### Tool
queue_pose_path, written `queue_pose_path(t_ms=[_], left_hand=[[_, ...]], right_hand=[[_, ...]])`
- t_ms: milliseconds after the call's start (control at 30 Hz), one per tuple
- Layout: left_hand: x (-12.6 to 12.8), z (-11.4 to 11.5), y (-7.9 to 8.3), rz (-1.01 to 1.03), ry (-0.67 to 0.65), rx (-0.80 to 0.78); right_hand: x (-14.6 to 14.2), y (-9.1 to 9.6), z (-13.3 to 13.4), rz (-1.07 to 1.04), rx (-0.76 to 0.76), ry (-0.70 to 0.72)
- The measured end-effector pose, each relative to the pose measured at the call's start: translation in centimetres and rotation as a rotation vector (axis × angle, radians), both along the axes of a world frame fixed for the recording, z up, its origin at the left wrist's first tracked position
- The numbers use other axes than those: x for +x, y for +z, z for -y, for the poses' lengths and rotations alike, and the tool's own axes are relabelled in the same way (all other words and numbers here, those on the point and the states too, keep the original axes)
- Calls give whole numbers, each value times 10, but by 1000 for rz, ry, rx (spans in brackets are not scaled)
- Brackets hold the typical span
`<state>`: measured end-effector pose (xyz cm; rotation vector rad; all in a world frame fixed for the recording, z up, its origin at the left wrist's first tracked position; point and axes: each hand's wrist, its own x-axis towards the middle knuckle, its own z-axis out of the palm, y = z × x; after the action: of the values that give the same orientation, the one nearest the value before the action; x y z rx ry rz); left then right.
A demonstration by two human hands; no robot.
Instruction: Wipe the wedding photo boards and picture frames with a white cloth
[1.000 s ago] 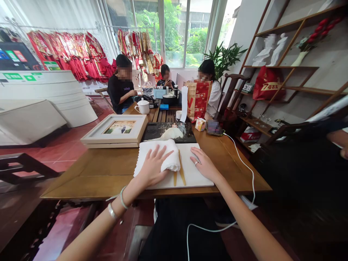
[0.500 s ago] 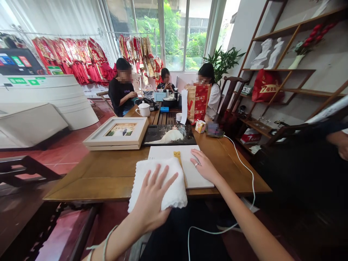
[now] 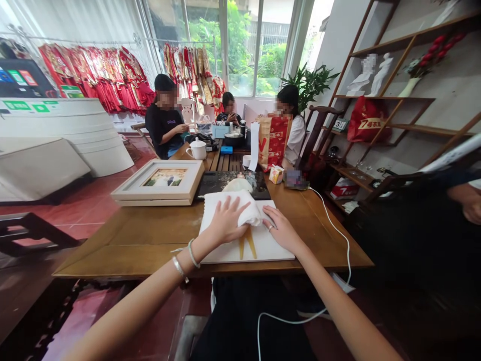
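A white flat album (image 3: 263, 245) with a yellow ribbon (image 3: 246, 245) lies on the near edge of the wooden table (image 3: 143, 235). My left hand (image 3: 225, 223) presses flat, fingers spread, on a white cloth (image 3: 229, 204) at the album's far end. My right hand (image 3: 281, 228) lies flat with fingers stretched on the album's right side, a ring on one finger. Bracelets circle my left wrist.
A framed photo (image 3: 161, 181) and a dark photo panel (image 3: 233, 183) lie beyond the album. A white cable (image 3: 334, 220) runs off the table's right edge. Three people sit at the far end by a teapot (image 3: 198, 148) and red bag (image 3: 274, 140). Shelves stand at right.
My left hand has pushed the cloth from the table's near edge back up over the album to its far end. My right hand has stayed on the album.
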<state>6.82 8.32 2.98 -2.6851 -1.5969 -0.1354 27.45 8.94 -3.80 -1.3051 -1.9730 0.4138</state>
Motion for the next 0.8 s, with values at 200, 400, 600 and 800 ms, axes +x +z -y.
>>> queue_pose_path(t_ms=[200, 400, 600, 800], left_hand=[[10, -11, -5, -5, -58, 53], [11, 22, -4, 9, -70, 34], [10, 88, -3, 27, -104, -68], [11, 119, -4, 72, -92, -108]], right_hand=[[1, -2, -1, -11, 10, 9], [1, -1, 0, -31, 8, 23], [1, 0, 0, -6, -4, 15], [2, -3, -1, -28, 9, 17]])
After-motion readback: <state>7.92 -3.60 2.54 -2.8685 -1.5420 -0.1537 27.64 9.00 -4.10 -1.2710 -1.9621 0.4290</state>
